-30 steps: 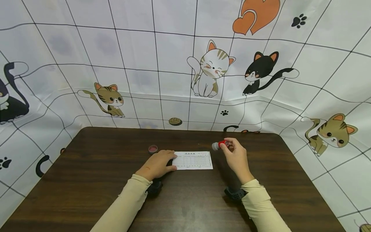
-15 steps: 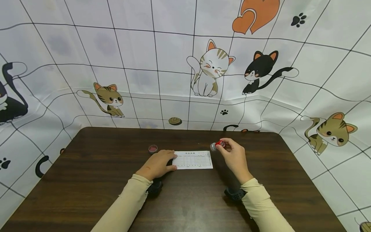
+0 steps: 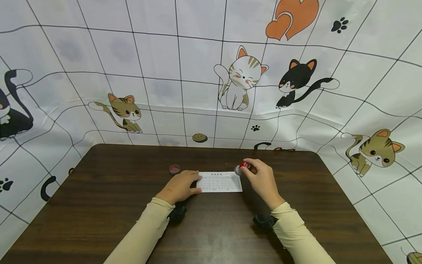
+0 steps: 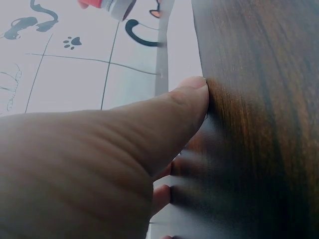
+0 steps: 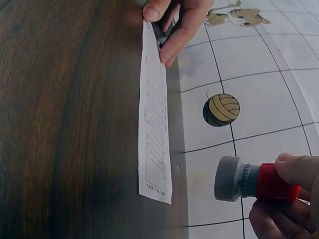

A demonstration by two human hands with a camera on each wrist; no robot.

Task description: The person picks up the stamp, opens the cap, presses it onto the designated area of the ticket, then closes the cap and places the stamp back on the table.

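Note:
A white printed form (image 3: 219, 182) with a ruled grid lies flat on the table. My left hand (image 3: 180, 187) rests on its left end, thumb and fingers extended on the paper. In the left wrist view, the thumb (image 4: 174, 107) presses the sheet near its edge. My right hand (image 3: 262, 180) pinches a round stamp (image 3: 242, 167) by its red handle. Its grey head points left and down, tilted, close to the form's upper right corner. In the right wrist view, the stamp (image 5: 249, 180) is held apart from the paper. Its stamping face is hidden.
A small round dish (image 3: 174, 169) with a reddish inside sits just beyond the left hand. The dark wooden table (image 3: 99, 205) ends at a white cat-printed curtain (image 3: 165, 91) behind and at the sides.
My right hand has moved left with the stamp, bringing its grey head from beside the form to its upper right corner. The left hand and the form stay in place.

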